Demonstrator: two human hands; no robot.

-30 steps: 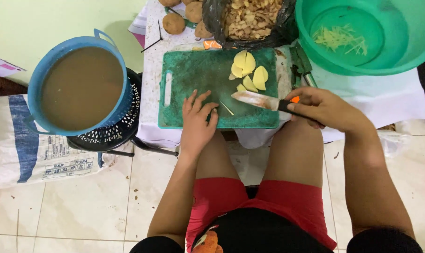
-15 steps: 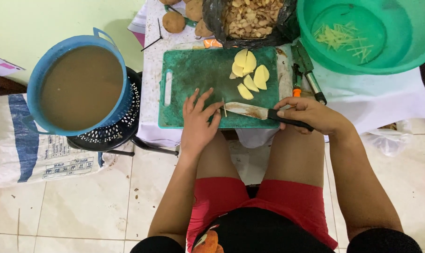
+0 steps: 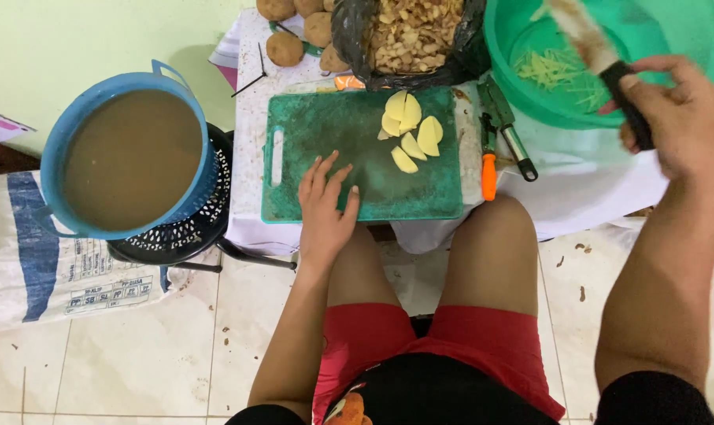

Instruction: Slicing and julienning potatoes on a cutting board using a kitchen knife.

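Observation:
My left hand [image 3: 327,206] rests flat on the near part of a green cutting board [image 3: 325,126], fingers spread, holding nothing. Several pale yellow potato slices [image 3: 409,130] lie on the board's far right part. My right hand [image 3: 676,114] is raised to the right, gripping the black handle of a knife [image 3: 589,35]. The blade is blurred and points up over a green basin [image 3: 601,55] that holds thin yellow potato strips [image 3: 562,75].
A blue bucket [image 3: 133,153] of brown water sits on a black perforated stool at the left. Whole potatoes [image 3: 294,27] and a black bag of peelings [image 3: 412,31] lie beyond the board. Two peelers [image 3: 503,138] lie right of it. A white sack [image 3: 50,260] lies on the tiled floor.
My right hand lifted the knife off the board and swung it up to the right over the green basin. My left hand stayed on the board.

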